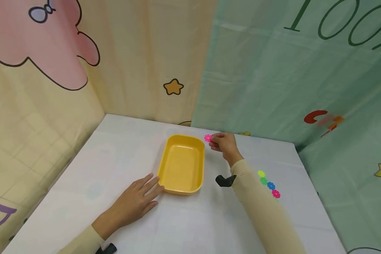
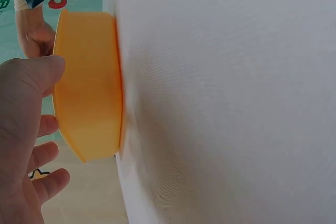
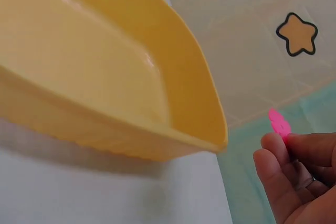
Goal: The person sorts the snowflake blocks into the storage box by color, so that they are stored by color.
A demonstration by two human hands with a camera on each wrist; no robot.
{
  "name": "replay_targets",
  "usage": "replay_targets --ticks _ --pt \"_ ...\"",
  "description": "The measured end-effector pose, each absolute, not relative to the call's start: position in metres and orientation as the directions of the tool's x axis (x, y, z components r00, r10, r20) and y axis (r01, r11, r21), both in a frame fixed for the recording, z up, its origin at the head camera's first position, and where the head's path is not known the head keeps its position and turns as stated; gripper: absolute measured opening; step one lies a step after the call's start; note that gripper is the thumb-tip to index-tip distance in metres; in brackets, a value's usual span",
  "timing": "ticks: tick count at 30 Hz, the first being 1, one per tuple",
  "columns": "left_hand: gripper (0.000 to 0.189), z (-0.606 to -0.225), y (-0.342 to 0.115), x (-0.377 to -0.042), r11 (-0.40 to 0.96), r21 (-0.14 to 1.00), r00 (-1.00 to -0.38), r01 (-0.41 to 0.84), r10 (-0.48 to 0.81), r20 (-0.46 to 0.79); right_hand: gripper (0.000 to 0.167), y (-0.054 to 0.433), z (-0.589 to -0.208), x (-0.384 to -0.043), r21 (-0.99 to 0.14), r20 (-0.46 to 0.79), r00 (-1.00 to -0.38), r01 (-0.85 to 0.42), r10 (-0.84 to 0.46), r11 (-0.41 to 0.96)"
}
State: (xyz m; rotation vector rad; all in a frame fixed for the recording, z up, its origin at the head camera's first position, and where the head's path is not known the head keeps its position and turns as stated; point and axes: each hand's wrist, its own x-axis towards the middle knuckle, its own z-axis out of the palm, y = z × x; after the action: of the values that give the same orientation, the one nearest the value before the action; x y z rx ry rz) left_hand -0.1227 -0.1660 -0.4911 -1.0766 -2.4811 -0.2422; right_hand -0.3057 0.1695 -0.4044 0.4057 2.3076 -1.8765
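- Pink disc is pinched between thumb and fingertips of the right hand; held up off the tabletop, just outside the far right corner of the yellow tray; right wrist view shows a gap between disc and tray.
- Left hand: fingers spread, fairly straight; tips at the tray's near left corner, seemingly touching the rim; thumb apart from the fingers, by the near wall; not clamped on anything.
- Tray sits flat, open side up, long sides running away from the person; no disc shows inside it.
- Four more discs lie in a slanting row, right of the right sleeve; order from the far end: yellow disc, green disc, blue disc, deep pink disc; neither hand is on them; more could be hidden behind the sleeve, can't tell.
- Progress, my read: early; done: one disc lifted and gripped, tray within reach of both hands; left: the held disc is not yet let go, four visible discs not picked up.
- Backdrop: printed curtain behind the tabletop; black device at the right wrist.
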Motion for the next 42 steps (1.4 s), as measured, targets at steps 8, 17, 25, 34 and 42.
replay_targets --ticks 8,17,25,34,42 --pt "0.053 -0.486 -0.167 -0.123 0.693 -0.038 -0.627 0.720 0.673 0.391 0.013 0.125 -0.413 -0.317 -0.936 -0.264 -0.964 0.265 0.038 0.233" --pt "0.052 -0.484 -0.168 -0.116 0.684 -0.035 -0.620 0.729 0.681 0.390 0.009 0.087 -0.426 -0.319 -0.906 -0.347 -0.938 0.334 -0.006 0.259" --pt "0.050 -0.483 -0.169 -0.115 0.700 -0.025 -0.649 0.714 0.675 0.352 0.010 0.065 -0.444 -0.322 -0.893 -0.366 -0.930 0.345 -0.020 0.288" --pt "0.050 -0.480 -0.171 -0.117 0.677 -0.029 -0.620 0.735 0.689 0.375 0.009 0.053 -0.460 -0.320 -0.880 -0.388 -0.921 0.384 0.042 0.279" --pt "0.050 -0.480 -0.171 -0.119 0.682 -0.043 -0.622 0.730 0.688 0.373 0.005 0.046 -0.471 -0.321 -0.865 -0.374 -0.922 0.384 0.095 0.323"
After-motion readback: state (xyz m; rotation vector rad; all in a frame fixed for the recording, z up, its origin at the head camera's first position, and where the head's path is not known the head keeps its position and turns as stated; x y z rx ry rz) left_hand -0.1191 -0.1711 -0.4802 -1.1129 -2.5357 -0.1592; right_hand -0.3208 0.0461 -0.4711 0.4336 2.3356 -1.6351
